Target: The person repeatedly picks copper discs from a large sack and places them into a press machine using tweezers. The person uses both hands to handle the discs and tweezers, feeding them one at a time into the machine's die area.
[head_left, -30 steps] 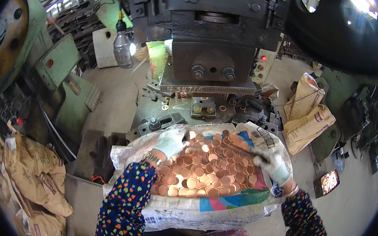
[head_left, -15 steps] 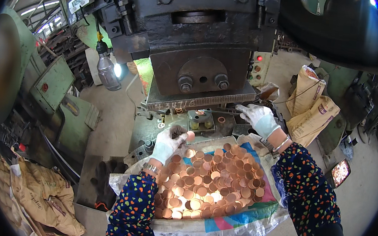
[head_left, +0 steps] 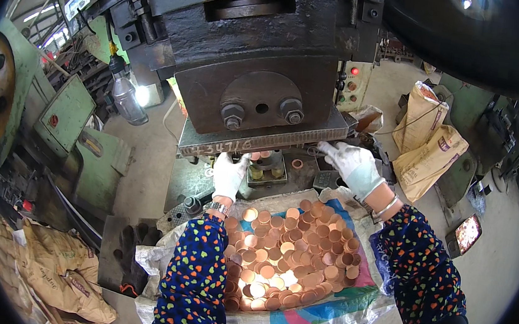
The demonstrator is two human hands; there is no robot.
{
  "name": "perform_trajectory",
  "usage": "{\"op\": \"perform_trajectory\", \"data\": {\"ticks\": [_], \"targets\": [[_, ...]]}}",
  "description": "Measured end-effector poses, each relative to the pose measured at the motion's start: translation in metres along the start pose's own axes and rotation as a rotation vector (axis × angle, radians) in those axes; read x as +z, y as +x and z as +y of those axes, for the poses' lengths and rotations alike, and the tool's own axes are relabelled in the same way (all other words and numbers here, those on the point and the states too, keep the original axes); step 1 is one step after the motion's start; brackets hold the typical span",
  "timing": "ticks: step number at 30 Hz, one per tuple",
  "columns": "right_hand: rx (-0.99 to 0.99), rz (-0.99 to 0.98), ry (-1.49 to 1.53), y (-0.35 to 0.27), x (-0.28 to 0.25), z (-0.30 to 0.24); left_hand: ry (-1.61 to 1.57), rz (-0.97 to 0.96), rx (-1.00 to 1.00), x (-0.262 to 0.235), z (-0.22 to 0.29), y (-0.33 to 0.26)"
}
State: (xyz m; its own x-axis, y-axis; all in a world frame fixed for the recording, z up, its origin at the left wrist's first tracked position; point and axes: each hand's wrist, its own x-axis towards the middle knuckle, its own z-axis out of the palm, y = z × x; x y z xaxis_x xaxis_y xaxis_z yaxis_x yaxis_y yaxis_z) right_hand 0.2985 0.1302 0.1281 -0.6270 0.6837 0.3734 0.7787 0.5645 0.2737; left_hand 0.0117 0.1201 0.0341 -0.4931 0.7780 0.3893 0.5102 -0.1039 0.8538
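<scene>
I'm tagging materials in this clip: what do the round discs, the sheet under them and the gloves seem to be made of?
Round discs: probably copper or a copper alloy, smooth, reddish-orange, glinting under the light.
Sheet: likely plastic sacking, given its creases, slight sheen and printed colours; whether woven is unclear.
Gloves: apparently fabric, judging by their matt, pale surface; fibre unclear.

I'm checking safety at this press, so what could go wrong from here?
The left hand and right hand are both close to the press block; if it came down, it might trap them. The copper discs lie loosely heaped on the white sack, so the left sleeve brushing them could knock some off.
</scene>
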Motion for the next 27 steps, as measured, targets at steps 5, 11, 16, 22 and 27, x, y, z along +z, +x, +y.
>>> {"op": "perform_trajectory", "data": {"ticks": [5,11,16,22,27], "targets": [[0.023,0.110,0.270,-0.014,0.005,0.014,0.375,-0.020,0.214,0.012,0.000,0.011],[0.013,-0.018,0.429,-0.031,0.003,0.013,0.609,-0.034,0.545,0.019,-0.005,0.013],[0.058,-0.092,0.374,-0.025,0.000,0.006,0.572,-0.041,0.487,0.012,0.013,0.002],[0.025,-0.106,0.371,-0.032,-0.016,-0.005,0.164,-0.144,0.466,-0.016,0.026,-0.020],[-0.034,-0.014,0.533,-0.073,-0.036,-0.026,0.216,-0.288,0.376,-0.053,0.013,-0.052]]}}
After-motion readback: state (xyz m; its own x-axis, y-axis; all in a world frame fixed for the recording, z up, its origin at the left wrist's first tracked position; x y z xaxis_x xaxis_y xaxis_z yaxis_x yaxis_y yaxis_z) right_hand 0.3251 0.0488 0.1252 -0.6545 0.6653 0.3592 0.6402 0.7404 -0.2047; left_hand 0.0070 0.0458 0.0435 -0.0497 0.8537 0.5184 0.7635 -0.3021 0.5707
